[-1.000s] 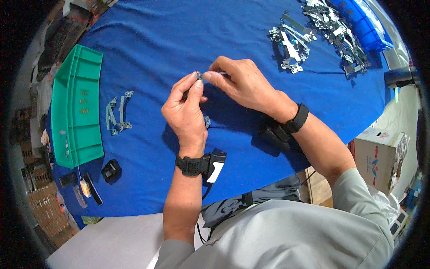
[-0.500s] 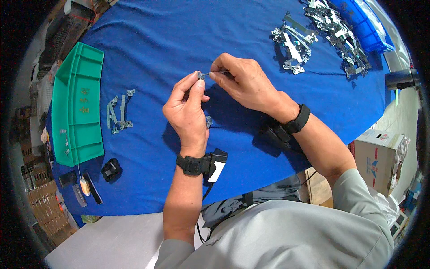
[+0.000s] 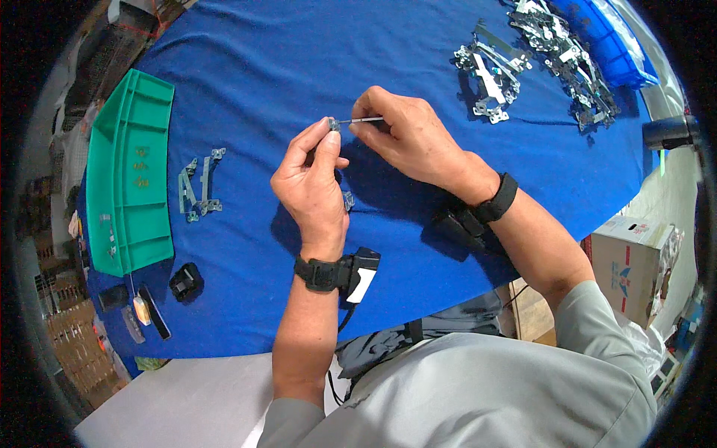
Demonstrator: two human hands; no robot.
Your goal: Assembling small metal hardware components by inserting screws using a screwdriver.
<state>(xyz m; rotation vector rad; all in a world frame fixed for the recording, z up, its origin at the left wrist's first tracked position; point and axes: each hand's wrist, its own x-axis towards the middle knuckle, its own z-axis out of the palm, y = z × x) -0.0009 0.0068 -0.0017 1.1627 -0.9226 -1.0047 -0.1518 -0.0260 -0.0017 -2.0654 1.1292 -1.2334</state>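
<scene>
My left hand (image 3: 312, 179) is closed, with thumb and fingertips pinching a metal bracket (image 3: 334, 125). Most of the bracket is hidden by the hand; a small metal end (image 3: 348, 199) shows beside the palm, and I cannot tell whether it is the same piece. My right hand (image 3: 403, 134) is closed in a pinch on a thin metal rod (image 3: 366, 119). The rod lies nearly level, its left tip touching or very close to the bracket's top end. Its kind is not clear.
A green compartment tray (image 3: 130, 179) with small brass-coloured pieces stands at left. Beside it lie metal brackets (image 3: 198, 187), a black block (image 3: 186, 283) and several small tools (image 3: 142, 310). Far right are piled metal hinge-like assemblies (image 3: 489, 75) and a blue crate (image 3: 612, 45).
The rod shows more plainly between the right fingers, which have shifted slightly. Both hands otherwise keep their places, and the left still pinches the bracket.
</scene>
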